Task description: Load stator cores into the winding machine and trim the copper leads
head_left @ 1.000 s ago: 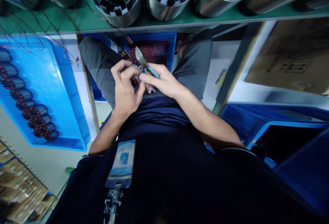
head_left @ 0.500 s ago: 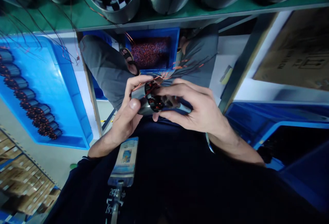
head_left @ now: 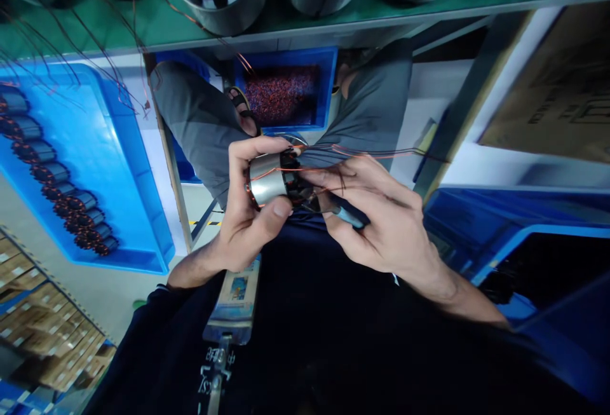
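My left hand (head_left: 250, 218) is closed around a motor stator (head_left: 267, 181), a short silvery cylinder with black slot insulation and copper windings. The stator lies on its side, its black end towards my right hand (head_left: 381, 211). Within the right hand's curled fingers is a small tool (head_left: 350, 215) with a blue-grey handle, perhaps pliers or cutters; its working end is mostly hidden near the stator. Long copper wires (head_left: 372, 151) run from the stator's black end out over the right hand. The right fingertips are close to these wires.
A blue bin of copper scraps (head_left: 332, 88) lies on the floor between my legs. Several wound stators (head_left: 57, 176) fill part of a blue tray (head_left: 152, 237) at left. Large metal cylinders (head_left: 231, 11) stand along the green bench (head_left: 143, 27); a blue crate (head_left: 476, 211) is at right.
The stator has turned so more of its silvery side shows. My right hand has shifted right, away from it, and the long wires now stretch out to the right.
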`<state>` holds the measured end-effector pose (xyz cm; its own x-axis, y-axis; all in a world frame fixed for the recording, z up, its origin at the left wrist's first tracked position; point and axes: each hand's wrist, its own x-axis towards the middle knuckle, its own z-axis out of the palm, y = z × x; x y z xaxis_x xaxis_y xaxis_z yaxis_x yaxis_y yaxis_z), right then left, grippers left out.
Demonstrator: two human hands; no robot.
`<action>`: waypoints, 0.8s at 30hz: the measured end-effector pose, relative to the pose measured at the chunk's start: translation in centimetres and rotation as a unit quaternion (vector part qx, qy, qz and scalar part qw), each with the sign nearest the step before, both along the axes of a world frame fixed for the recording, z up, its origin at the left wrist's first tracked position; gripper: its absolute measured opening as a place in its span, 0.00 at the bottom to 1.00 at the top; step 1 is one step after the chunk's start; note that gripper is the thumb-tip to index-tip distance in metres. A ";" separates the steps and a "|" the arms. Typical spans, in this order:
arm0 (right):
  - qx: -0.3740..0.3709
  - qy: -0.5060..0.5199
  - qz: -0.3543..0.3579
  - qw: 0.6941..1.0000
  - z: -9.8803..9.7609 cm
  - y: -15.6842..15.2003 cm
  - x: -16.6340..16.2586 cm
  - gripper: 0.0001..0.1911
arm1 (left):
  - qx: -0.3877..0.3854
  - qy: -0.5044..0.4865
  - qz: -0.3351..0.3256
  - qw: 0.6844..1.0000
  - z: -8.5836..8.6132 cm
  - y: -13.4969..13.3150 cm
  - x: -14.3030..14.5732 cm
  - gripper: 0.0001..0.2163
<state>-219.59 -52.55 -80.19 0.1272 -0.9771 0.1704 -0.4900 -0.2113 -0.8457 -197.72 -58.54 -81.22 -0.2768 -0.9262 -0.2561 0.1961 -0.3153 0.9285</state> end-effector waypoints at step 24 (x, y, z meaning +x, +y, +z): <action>0.047 -0.040 -0.032 0.998 -3.2 -1.8 0.3 0.26 | 0.051 0.100 0.064 0.992 -3.1 0.4 -1.2 0.20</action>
<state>-219.33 -54.36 -83.37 0.0541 -0.9950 0.0838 -0.4308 -0.0990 -0.8970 -198.89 -58.17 -84.33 -0.2134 -0.9291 -0.3021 0.4181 -0.3663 0.8313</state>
